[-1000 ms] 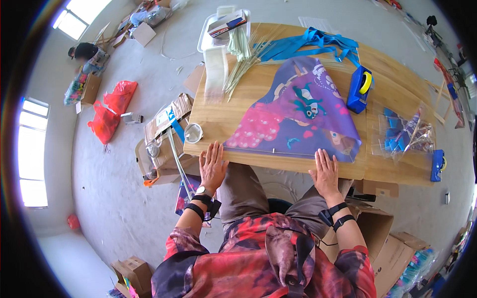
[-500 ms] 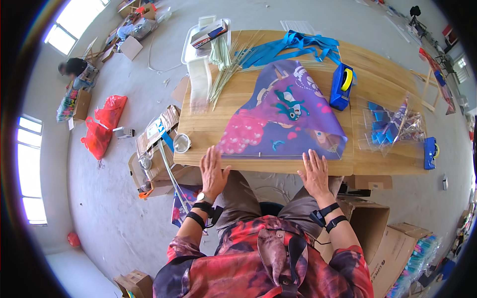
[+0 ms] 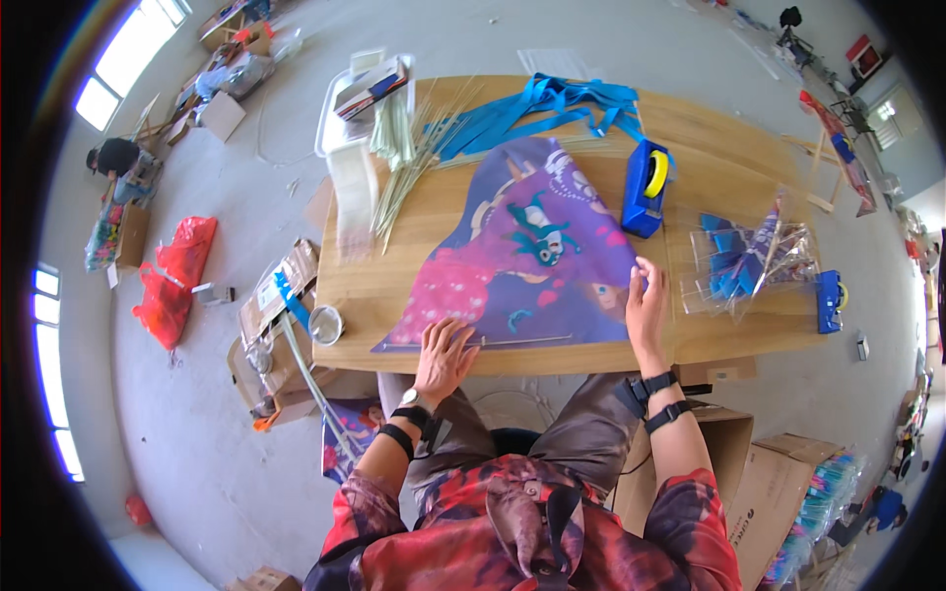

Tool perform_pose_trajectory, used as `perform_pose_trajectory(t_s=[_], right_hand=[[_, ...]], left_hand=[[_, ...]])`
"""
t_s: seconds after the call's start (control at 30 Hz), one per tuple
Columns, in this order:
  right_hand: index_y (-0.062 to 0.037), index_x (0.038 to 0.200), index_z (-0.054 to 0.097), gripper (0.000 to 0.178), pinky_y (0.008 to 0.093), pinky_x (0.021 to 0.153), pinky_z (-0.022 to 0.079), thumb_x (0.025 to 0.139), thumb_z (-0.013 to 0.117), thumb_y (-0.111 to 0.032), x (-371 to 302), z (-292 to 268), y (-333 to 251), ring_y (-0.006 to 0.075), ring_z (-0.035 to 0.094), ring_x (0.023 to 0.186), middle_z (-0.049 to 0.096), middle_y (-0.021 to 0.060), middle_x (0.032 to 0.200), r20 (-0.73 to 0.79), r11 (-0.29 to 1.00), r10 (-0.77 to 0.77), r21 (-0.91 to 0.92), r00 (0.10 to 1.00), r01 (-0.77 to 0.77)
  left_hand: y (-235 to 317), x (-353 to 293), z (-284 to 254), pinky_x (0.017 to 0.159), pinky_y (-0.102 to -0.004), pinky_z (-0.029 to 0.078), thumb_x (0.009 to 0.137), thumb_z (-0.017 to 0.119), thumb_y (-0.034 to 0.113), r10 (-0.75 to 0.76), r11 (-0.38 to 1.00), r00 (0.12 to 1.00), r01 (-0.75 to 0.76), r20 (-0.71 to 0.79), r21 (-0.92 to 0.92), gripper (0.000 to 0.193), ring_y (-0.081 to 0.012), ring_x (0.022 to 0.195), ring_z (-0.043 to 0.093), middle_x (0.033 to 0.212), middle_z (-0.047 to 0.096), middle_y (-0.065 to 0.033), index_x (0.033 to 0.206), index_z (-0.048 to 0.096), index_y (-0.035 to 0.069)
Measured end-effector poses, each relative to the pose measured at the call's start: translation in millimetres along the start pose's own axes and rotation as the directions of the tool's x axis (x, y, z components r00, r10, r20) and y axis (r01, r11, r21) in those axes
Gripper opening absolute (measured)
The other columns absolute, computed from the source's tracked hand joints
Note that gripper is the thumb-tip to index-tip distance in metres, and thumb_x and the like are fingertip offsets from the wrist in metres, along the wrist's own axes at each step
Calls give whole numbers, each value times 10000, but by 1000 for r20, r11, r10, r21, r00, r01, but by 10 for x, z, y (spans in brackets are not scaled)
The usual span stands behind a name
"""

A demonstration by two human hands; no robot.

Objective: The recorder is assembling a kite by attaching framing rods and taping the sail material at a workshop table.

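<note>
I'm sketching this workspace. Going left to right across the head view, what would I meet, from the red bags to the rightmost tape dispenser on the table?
Red plastic bags → small round container → left hand → right hand → clear plastic packets → smaller blue tape dispenser.

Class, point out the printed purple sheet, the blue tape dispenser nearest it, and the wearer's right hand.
Printed purple sheet (image 3: 519, 264): head view, middle of its printed face.
Blue tape dispenser (image 3: 639, 195): head view, its blue body.
Right hand (image 3: 646, 315): head view, middle of the hand.
</note>
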State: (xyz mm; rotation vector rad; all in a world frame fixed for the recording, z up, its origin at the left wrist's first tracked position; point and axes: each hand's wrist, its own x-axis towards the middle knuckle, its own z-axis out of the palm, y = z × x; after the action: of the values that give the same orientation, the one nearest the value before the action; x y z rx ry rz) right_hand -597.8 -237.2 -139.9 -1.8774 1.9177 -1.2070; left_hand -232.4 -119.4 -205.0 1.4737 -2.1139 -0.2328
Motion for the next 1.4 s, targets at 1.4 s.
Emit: perform_pose_trajectory(t_s=[1.4], right_hand=[[-28, 914, 698, 56, 307, 878, 558, 943, 706, -75, 1221, 214, 1604, 163, 657, 859, 684, 50, 910, 433, 459, 414, 660, 801, -594]], left_hand=[[72, 9, 35, 1143, -544, 353, 913, 695, 292, -44, 997, 999, 44, 1, 60, 621, -388, 1343, 463, 1450, 487, -194, 1447, 510, 36]])
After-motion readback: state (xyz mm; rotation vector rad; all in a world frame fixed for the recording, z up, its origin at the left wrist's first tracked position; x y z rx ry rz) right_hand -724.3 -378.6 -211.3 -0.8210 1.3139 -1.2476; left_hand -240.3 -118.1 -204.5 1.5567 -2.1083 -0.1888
